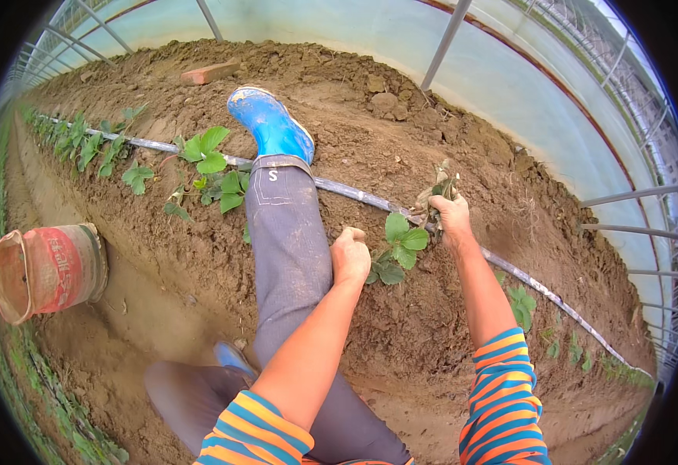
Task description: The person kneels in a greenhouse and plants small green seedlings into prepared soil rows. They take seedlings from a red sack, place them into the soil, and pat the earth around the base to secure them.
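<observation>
My right hand (pixel 454 218) grips a bunch of withered leaves and stems (pixel 440 185) just above the drip hose (pixel 359 195). Below and to the left of that hand, a young strawberry plant (pixel 404 241) with broad green leaves grows from the soil ridge. My left hand (pixel 350 256) is closed into a loose fist between my shin and this plant, and nothing shows in it. Its fingertips are partly hidden. Beyond my left hand, my leg in a dark trouser (pixel 286 232) reaches across the ridge, ending in a muddy blue boot (pixel 275 125).
An open woven sack (pixel 65 270) bearing print stands in the furrow at left. More strawberry plants (pixel 208 154) line the hose. A brick (pixel 210 72) lies on the soil ahead. Plastic greenhouse sheeting (pixel 327 35) and metal poles (pixel 446 43) bound the far side.
</observation>
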A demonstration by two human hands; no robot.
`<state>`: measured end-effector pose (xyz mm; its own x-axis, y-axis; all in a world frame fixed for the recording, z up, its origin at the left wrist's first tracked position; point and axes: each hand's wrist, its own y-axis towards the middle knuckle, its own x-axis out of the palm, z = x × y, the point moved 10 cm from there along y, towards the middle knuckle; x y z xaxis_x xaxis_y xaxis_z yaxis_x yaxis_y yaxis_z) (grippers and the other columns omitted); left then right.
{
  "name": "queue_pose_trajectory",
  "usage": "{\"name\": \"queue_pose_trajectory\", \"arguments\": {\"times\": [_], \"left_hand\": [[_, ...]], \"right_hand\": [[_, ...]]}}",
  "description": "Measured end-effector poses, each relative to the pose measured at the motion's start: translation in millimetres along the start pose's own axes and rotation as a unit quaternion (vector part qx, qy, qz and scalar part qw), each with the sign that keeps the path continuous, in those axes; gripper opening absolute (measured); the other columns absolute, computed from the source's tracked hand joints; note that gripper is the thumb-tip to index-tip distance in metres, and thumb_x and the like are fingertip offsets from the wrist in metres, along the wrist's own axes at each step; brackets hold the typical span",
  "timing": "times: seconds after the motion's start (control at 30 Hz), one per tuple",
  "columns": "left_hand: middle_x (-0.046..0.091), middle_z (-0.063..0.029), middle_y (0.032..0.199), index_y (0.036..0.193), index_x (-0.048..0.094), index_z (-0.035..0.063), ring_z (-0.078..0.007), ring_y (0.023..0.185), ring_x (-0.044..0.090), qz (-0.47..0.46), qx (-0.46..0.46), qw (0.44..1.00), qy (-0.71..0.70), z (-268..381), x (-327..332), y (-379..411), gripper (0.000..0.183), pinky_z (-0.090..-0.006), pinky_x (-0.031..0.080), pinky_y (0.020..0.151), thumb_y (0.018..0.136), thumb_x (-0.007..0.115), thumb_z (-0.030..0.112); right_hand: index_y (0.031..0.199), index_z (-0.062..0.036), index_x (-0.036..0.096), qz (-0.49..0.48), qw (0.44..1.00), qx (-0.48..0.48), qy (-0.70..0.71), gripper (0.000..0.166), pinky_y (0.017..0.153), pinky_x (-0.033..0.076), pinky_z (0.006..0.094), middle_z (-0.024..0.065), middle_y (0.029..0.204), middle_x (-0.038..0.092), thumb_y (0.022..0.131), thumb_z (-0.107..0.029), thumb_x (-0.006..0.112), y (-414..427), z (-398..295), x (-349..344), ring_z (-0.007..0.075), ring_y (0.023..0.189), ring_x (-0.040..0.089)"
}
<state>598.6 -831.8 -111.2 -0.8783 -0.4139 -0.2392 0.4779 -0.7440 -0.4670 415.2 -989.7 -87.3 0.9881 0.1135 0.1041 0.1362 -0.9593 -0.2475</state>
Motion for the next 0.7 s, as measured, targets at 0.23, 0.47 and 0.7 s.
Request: {"name": "queue_pose_trajectory", "arguments": {"times": [0.23,0.47,0.7], "left_hand": [[0.055,-0.0112,0.103,0.106,0.061,0.0181,-0.0294,0.098,0.053,-0.089,0.114,0.911,0.386,18,27,-6,0.036,-0.0393,0.041,0.086,0.075,0.046,0.005],[0.061,-0.0105,0.091,0.094,0.065,0.0145,-0.0252,0.087,0.057,-0.091,0.037,0.953,0.285,-4,27,14,0.022,-0.0357,0.043,0.076,0.074,0.059,0.019],[0.058,-0.0065,0.061,0.071,0.063,0.0003,-0.0152,0.052,0.052,-0.034,0.006,0.997,0.071,-54,27,57,0.007,-0.0299,0.041,0.049,0.069,0.057,0.002]], "right_hand": [[0.092,-0.0006,0.058,-0.041,0.986,0.16,-0.027,0.024,0.061,0.044,0.0255,0.0042,0.083,0.061,0.07,-0.007,0.065,-89,40,-1,0.0113,0.069,0.056],[0.104,-0.0032,0.056,-0.091,0.977,0.082,-0.173,0.034,0.078,0.042,0.0275,0.0031,0.094,0.06,0.072,-0.009,0.066,-114,57,16,0.0132,0.083,0.054],[0.1,-0.0073,0.051,-0.108,0.774,-0.322,-0.534,0.036,0.073,0.041,0.0377,0.0096,0.094,0.053,0.066,-0.014,0.063,-138,19,88,0.0293,0.087,0.048]]}}
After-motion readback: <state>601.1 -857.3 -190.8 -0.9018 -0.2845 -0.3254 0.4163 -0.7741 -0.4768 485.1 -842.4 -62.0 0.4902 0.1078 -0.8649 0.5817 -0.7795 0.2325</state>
